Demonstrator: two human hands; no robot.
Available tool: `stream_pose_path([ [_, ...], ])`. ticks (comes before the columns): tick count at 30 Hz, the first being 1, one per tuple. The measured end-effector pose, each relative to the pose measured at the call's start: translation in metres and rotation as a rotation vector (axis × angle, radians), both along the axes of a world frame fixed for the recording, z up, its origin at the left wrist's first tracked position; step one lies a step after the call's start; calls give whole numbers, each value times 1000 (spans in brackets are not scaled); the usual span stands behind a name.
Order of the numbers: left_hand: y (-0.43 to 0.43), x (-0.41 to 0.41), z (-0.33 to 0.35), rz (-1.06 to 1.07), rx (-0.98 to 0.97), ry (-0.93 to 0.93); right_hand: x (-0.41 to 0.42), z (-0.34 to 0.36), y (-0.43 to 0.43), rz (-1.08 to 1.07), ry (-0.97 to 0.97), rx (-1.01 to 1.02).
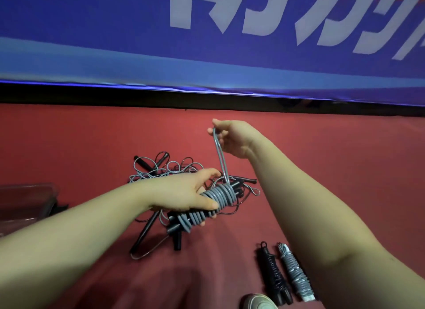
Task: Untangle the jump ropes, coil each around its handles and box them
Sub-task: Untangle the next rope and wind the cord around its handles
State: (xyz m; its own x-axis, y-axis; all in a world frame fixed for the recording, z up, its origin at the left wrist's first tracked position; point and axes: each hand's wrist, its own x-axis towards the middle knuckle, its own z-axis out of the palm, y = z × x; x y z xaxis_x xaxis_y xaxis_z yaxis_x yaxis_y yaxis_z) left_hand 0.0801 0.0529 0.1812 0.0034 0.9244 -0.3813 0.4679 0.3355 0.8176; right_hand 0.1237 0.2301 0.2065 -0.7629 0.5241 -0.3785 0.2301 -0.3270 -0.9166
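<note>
My left hand (190,191) grips a pair of black handles wrapped in grey rope coils (216,201), held above the red floor. From the coil's upper end a doubled loop of grey rope (219,154) runs up to my right hand (232,137), which pinches the loop's top. Under and behind the bundle lies a tangled pile of grey and black ropes with black handles (161,170). At the lower right two wound ropes lie side by side: a black one (273,274) and a grey one (294,272).
A clear plastic box (25,200) sits at the left edge. A blue banner with white characters (207,44) stands along the far side of the red floor (322,159). A shoe tip (257,303) shows at the bottom.
</note>
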Motion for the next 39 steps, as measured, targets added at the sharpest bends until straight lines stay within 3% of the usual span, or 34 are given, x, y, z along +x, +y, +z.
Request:
stream_pose_path([
  [6,15,-5,-17,246,-10,179,-2,30,-36,210,97,404],
  [8,14,-16,-18,401,31,100,0,40,-47,255,179,452],
  [11,14,-33,-17,615,211,-167,6,50,-53,245,317,436],
  [12,13,-39,-15,685,275,-220,9,52,-49,211,378,361],
  [14,12,-50,-4,794,389,-385,15,51,-36,77,474,2],
  [17,9,-54,12,797,535,-514,24,25,-17,-120,388,-558],
  [21,5,-37,9,550,613,-368,19,-11,-12,-144,80,-683],
  [27,-11,-37,1,126,538,16,10,-10,-17,134,-233,-283],
  [31,-12,-31,4,-120,301,414,20,4,-24,213,-229,-134],
  [35,-4,-15,5,-64,206,639,26,14,-34,319,-443,713],
  [36,-2,-11,1,-16,206,674,27,16,-34,290,-418,863],
  [39,1,5,-16,94,161,714,28,28,-28,63,-62,890],
])
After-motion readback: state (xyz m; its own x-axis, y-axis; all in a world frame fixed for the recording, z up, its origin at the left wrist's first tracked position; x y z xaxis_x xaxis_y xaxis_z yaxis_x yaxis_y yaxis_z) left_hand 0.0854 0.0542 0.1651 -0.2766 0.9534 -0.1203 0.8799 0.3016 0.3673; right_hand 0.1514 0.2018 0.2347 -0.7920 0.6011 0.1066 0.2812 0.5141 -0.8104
